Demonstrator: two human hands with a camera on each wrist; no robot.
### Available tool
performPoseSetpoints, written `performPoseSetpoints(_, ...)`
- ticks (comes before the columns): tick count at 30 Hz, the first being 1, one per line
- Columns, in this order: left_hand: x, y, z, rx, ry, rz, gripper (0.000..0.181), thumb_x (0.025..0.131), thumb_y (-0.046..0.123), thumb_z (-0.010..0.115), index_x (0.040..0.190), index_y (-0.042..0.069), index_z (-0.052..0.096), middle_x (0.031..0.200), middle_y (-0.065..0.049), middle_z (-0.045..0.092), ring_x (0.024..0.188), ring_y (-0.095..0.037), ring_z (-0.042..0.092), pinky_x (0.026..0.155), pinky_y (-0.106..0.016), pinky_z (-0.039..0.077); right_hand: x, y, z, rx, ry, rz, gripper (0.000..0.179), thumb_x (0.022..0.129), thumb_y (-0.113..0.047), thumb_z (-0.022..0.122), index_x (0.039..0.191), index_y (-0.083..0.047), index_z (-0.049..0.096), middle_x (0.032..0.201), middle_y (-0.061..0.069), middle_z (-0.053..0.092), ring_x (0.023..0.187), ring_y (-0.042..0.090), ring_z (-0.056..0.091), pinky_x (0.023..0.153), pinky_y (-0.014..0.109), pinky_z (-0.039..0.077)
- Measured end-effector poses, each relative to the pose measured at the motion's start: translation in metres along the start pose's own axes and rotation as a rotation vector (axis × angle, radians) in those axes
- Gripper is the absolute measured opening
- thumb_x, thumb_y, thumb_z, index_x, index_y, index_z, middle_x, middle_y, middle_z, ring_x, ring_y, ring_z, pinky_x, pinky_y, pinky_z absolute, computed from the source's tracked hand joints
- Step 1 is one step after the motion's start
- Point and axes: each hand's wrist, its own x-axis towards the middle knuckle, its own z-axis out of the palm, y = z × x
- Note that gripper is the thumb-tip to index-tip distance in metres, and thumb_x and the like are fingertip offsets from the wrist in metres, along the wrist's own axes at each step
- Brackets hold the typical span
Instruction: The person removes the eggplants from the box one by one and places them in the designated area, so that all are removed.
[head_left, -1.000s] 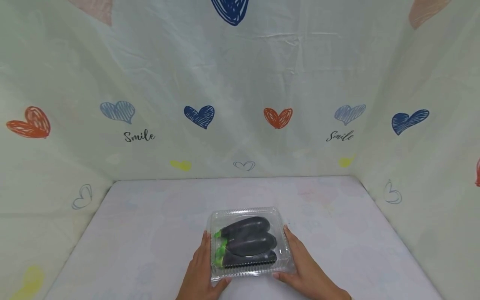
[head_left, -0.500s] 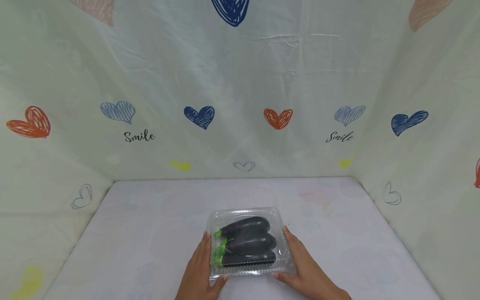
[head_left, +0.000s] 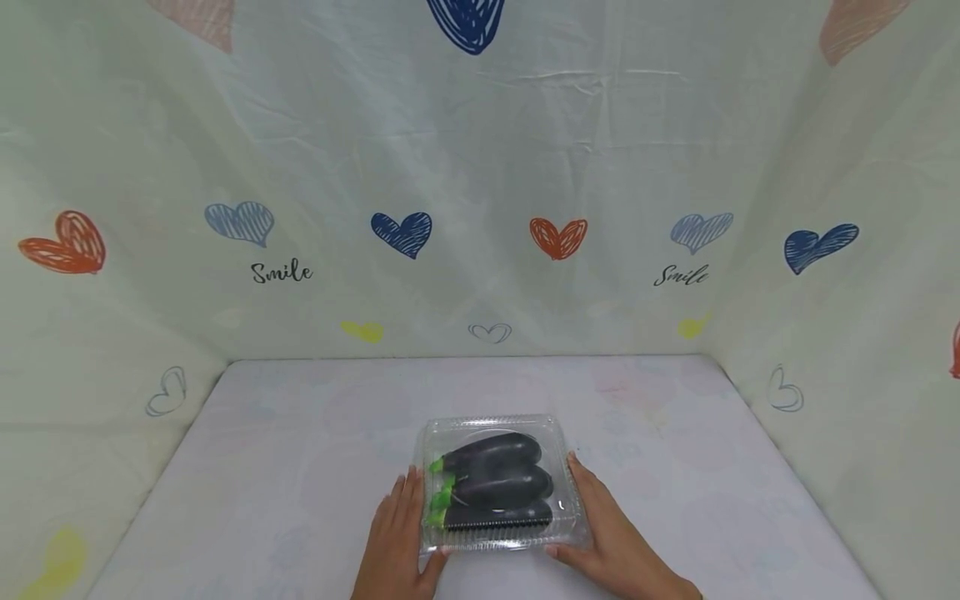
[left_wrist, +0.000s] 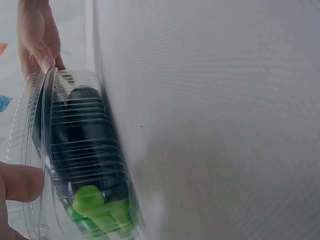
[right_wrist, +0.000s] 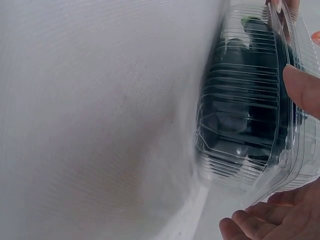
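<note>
A clear plastic clamshell box (head_left: 517, 542) sits low at the table's middle front, its lid down. Inside lie three dark purple eggplants (head_left: 501, 487), green stem ends toward the left. My left hand (head_left: 393, 533) holds the box's left side, fingers along the wall and thumb at the near left corner. On the opposite side, my right hand (head_left: 615, 542) grips the box, thumb at its near edge and fingers along the right wall. In the right wrist view the right thumb (right_wrist: 302, 90) lies at the rim, with the fingers below the far corner.
The white table (head_left: 315, 450) carries a faint pastel print. A pale curtain (head_left: 480, 150) with printed hearts and "Smile" lettering hangs behind it and along both sides.
My left hand's fingers have spread slightly, and its thumb has slid a little left along the near edge. The box and my right hand stay almost the same.
</note>
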Motion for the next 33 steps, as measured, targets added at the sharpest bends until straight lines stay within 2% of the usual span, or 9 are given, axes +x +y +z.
performPoseSetpoints(3, 0.0006, 0.0014, -0.0033, -0.02, -0.059, -0.031, 0.086, 0.093, 0.035, 0.071, 0.156, -0.01, 0.034, 0.161, -0.027, 0.042, 0.147, -0.048, 0.039, 0.115, -0.012, -0.022, 0.0, 0.0003, 0.0007, -0.012, 0.009, -0.002, 0.115, 0.079, -0.041, 0.092, 0.165, -0.002, 0.025, 0.16, 0.018, 0.045, 0.143, 0.041, 0.046, 0.112, 0.05, 0.05)
performPoseSetpoints(5, 0.0009, 0.0016, -0.0042, -0.013, -0.062, -0.026, 0.082, 0.094, 0.033, 0.069, 0.154, -0.012, 0.036, 0.16, -0.028, 0.043, 0.146, -0.048, 0.039, 0.115, -0.013, -0.024, 0.0004, 0.0002, 0.0009, -0.012, 0.005, 0.006, 0.116, 0.079, -0.041, 0.092, 0.164, -0.001, 0.026, 0.16, 0.019, 0.045, 0.143, 0.042, 0.047, 0.11, 0.055, 0.051)
performPoseSetpoints(13, -0.0003, 0.0016, -0.0015, 0.067, 0.064, 0.06, 0.071, 0.096, 0.027, 0.068, 0.149, -0.013, 0.042, 0.152, -0.03, 0.052, 0.137, -0.049, 0.046, 0.121, -0.015, -0.019, 0.0013, -0.0002, 0.0013, 0.024, -0.017, 0.048, 0.115, 0.081, -0.043, 0.091, 0.165, -0.002, 0.025, 0.161, 0.019, 0.044, 0.146, 0.043, 0.045, 0.114, 0.056, 0.045)
performPoseSetpoints(17, -0.0002, 0.0015, -0.0008, 0.061, 0.057, 0.054, 0.068, 0.096, 0.022, 0.068, 0.149, -0.013, 0.043, 0.152, -0.03, 0.052, 0.138, -0.049, 0.046, 0.121, -0.016, -0.02, 0.0008, 0.0014, 0.0023, 0.006, 0.004, 0.024, 0.115, 0.08, -0.043, 0.091, 0.165, -0.002, 0.025, 0.161, 0.019, 0.044, 0.145, 0.043, 0.046, 0.114, 0.053, 0.045)
performPoseSetpoints(20, -0.0002, 0.0026, -0.0019, 0.038, 0.016, 0.021, 0.067, 0.094, 0.018, 0.068, 0.149, -0.013, 0.045, 0.155, -0.03, 0.049, 0.141, -0.049, 0.044, 0.131, -0.039, 0.0, 0.0007, 0.0023, 0.0029, -0.003, 0.011, 0.017, 0.116, 0.079, -0.042, 0.092, 0.165, -0.002, 0.025, 0.16, 0.021, 0.043, 0.144, 0.044, 0.046, 0.114, 0.053, 0.046)
performPoseSetpoints(22, 0.0004, 0.0034, -0.003, 0.027, -0.002, 0.006, 0.066, 0.092, 0.014, 0.068, 0.148, -0.013, 0.046, 0.155, -0.03, 0.049, 0.142, -0.05, 0.044, 0.125, -0.054, 0.019, 0.0009, 0.0021, 0.0029, 0.003, 0.002, 0.032, 0.117, 0.079, -0.043, 0.092, 0.165, -0.003, 0.024, 0.161, 0.02, 0.042, 0.145, 0.043, 0.045, 0.115, 0.052, 0.046)
performPoseSetpoints(24, 0.0011, 0.0038, -0.0036, 0.032, -0.003, 0.004, 0.064, 0.092, 0.012, 0.068, 0.147, -0.013, 0.048, 0.154, -0.029, 0.05, 0.142, -0.049, 0.046, 0.11, -0.061, 0.033, 0.0014, 0.0016, 0.0028, 0.016, -0.01, 0.05, 0.117, 0.08, -0.044, 0.091, 0.166, -0.004, 0.023, 0.162, 0.02, 0.041, 0.146, 0.044, 0.044, 0.115, 0.055, 0.044)
performPoseSetpoints(28, 0.0021, 0.0035, -0.0031, 0.058, 0.039, 0.026, 0.061, 0.09, 0.009, 0.068, 0.144, -0.013, 0.051, 0.15, -0.029, 0.054, 0.138, -0.048, 0.05, 0.106, -0.062, 0.037, 0.0026, 0.0001, 0.0023, 0.026, -0.018, 0.059, 0.116, 0.08, -0.045, 0.09, 0.165, -0.003, 0.024, 0.162, 0.022, 0.041, 0.147, 0.045, 0.044, 0.113, 0.062, 0.042)
performPoseSetpoints(33, 0.0026, 0.0016, 0.0002, 0.117, 0.167, 0.093, 0.062, 0.082, 0.005, 0.073, 0.139, -0.011, 0.056, 0.142, -0.027, 0.062, 0.131, -0.045, 0.056, 0.101, -0.058, 0.04, 0.0041, 0.0006, 0.0019, 0.002, 0.001, 0.031, 0.115, 0.08, -0.045, 0.09, 0.165, -0.002, 0.025, 0.161, 0.022, 0.041, 0.145, 0.045, 0.045, 0.112, 0.061, 0.042)
